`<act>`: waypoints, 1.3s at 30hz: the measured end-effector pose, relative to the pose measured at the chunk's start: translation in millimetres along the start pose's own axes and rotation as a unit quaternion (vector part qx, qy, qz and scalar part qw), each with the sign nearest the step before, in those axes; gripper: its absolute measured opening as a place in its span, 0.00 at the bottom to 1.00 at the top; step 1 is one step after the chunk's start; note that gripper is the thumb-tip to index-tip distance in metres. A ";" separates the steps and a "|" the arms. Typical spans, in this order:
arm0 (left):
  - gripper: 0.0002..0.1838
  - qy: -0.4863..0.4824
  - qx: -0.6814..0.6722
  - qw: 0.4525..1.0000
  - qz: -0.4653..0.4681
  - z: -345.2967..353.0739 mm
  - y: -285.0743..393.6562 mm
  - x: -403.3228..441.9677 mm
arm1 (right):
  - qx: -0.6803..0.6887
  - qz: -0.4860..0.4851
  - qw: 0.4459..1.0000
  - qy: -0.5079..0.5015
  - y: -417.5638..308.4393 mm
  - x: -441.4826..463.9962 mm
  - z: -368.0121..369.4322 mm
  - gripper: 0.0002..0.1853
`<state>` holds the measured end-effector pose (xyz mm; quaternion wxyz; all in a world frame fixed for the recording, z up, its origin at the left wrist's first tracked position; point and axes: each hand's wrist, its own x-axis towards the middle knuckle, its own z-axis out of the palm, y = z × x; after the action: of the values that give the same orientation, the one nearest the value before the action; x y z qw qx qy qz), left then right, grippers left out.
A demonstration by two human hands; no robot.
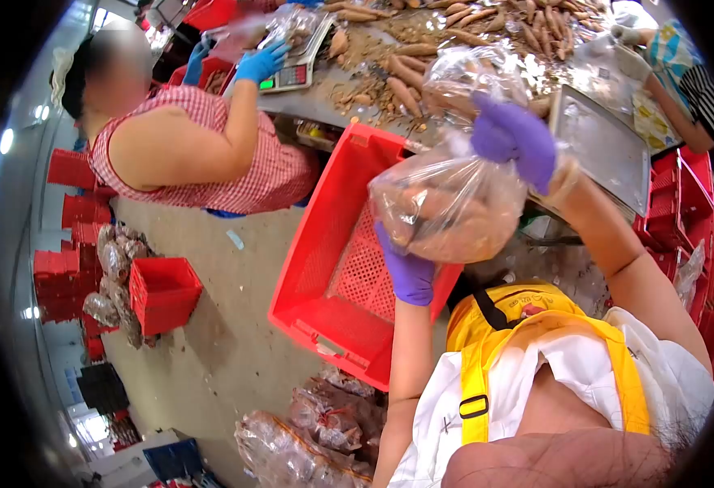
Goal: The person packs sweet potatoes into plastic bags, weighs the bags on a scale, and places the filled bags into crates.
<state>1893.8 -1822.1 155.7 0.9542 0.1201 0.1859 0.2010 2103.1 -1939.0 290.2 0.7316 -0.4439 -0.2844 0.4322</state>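
A clear plastic bag of sweet potatoes [454, 207] is held up in front of my body, over the side of a red plastic crate [312, 305]. My right hand [515, 142], in a purple glove, is closed round the gathered top of the bag. My left hand [407, 268], also gloved in purple, grips the bag's lower side, and its fingers are partly hidden behind it. Behind the bag, another clear plastic bag [475, 73] lies on the worktable among loose sweet potatoes [406, 85].
A co-worker in a checked apron [251, 163] handles a bag at a weighing scale [296, 73]. A metal tray [601, 146] lies to the right. Filled bags [300, 451] sit on the floor beside the crate. Another red crate [164, 294] and stacked crates stand left.
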 end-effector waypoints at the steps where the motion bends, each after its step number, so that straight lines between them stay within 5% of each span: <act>1: 0.31 0.006 0.039 0.997 0.063 -0.6 11.3 -9.0 | 0.007 0.075 0.997 0.026 24.0 10.9 15.4 0.25; 3: 0.31 0.023 0.080 0.988 0.131 -25.1 29.1 -20.7 | -0.067 0.106 0.992 0.001 76.8 33.8 39.5 0.25; 5: 0.31 0.016 -0.034 0.993 0.115 -77.0 39.6 -20.4 | -0.062 0.208 0.975 0.052 126.8 52.8 59.7 0.25; 6: 0.31 0.043 0.128 0.980 0.147 -76.1 39.5 -27.4 | -0.087 0.228 0.969 0.045 152.7 60.2 60.4 0.25; 10: 0.36 0.000 0.076 0.997 0.031 -192.6 19.0 -20.7 | -0.222 0.198 0.955 -0.022 262.7 74.8 32.5 0.22; 13: 0.45 0.175 -0.188 0.963 -0.075 -239.3 -7.4 -16.4 | -0.415 0.218 0.882 -0.042 343.4 88.2 0.7 0.17; 14: 0.41 0.252 -0.189 0.943 -0.105 -241.9 -11.2 -15.3 | -0.555 0.134 0.814 -0.107 346.3 83.6 -2.6 0.16; 16: 0.38 0.274 -0.167 0.940 -0.117 -249.8 -16.3 -11.2 | -0.541 0.079 0.828 -0.123 403.0 74.1 -30.4 0.15; 19: 0.32 0.346 -0.095 0.923 -0.140 -241.0 -13.3 -1.3 | -0.524 0.192 0.817 -0.148 487.3 29.8 -61.0 0.19; 21: 0.37 0.232 0.012 0.960 -0.154 -249.4 -6.3 0.6 | -0.536 0.213 0.781 -0.240 419.7 16.2 -41.6 0.26; 22: 0.33 0.088 -0.002 0.985 -0.148 -265.1 -4.6 3.4 | -0.478 0.286 0.801 -0.218 386.8 10.8 -33.3 0.27; 23: 0.33 0.078 0.004 0.984 -0.161 -252.8 -6.6 17.4 | -0.415 0.352 0.816 -0.196 348.0 6.0 -24.9 0.27; 25: 0.32 0.275 0.166 0.934 -0.156 -204.9 -7.4 33.4 | -0.464 0.243 0.835 -0.169 317.9 -12.5 -34.7 0.27; 27: 0.33 0.212 0.233 0.939 -0.142 -143.3 -21.7 62.2 | -0.471 0.242 0.834 -0.156 257.4 -23.4 -48.6 0.26; 29: 0.34 0.088 0.570 0.817 0.027 -92.6 -52.3 79.8 | -0.440 0.164 0.880 -0.072 191.2 -63.5 -66.8 0.24; 31: 0.36 0.013 0.562 0.824 0.072 -33.7 -84.8 93.1 | -0.452 0.168 0.873 -0.065 145.0 -97.7 -84.4 0.20; 33: 0.37 -0.045 0.659 0.744 0.103 9.7 -116.0 109.0 | -0.350 0.188 0.918 0.004 114.2 -138.9 -104.7 0.18; 39: 0.39 -0.185 0.734 0.601 0.256 93.9 -196.1 146.2 | -0.284 0.185 0.934 0.115 65.4 -216.4 -165.5 0.15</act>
<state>2122.4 -1948.6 136.0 0.4681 0.8575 0.0520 0.2069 2110.1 -2182.1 151.1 0.5099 -0.7244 -0.2219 0.4074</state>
